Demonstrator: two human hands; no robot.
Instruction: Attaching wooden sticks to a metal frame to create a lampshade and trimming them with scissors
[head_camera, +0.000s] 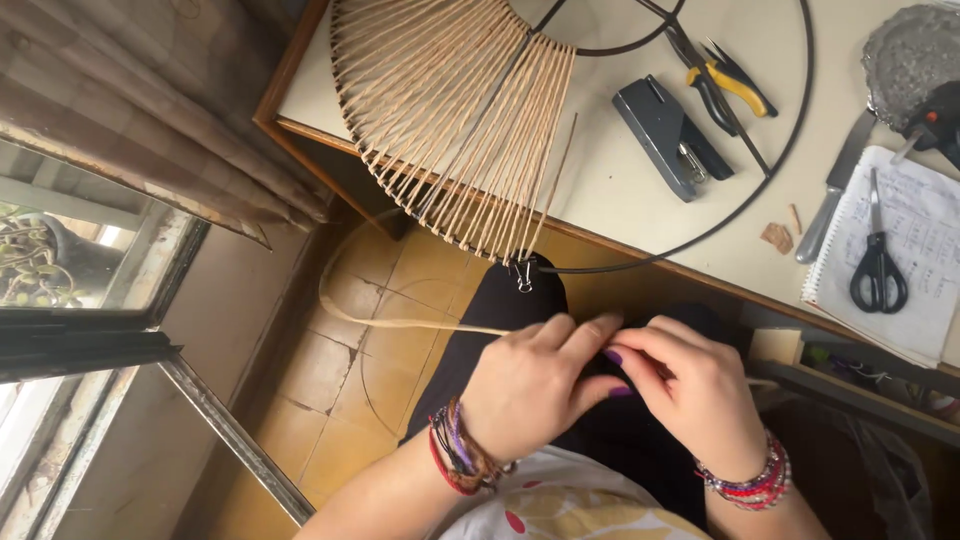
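- The left hand (535, 385) and the right hand (695, 385) are held together over the lap, fingertips meeting, both pinched on a flat pale cane strand (400, 322).
- From the fingers the strand is seen running toward 9 o'clock, then looping up toward the table edge.
- At 12 o'clock from the hands, a black wire ring frame wrapped with tan cane spokes (455, 110) overhangs the cream table with a wooden rim (610, 190); a small metal clip (524, 276) hangs from its lower edge.
- Farther, at 1 o'clock, a dark grey stapler (668, 135) and yellow-handled pliers (722, 80) are laid.
- At 2 o'clock, black-handled scissors (878, 262) rest on a white notebook (915, 290).
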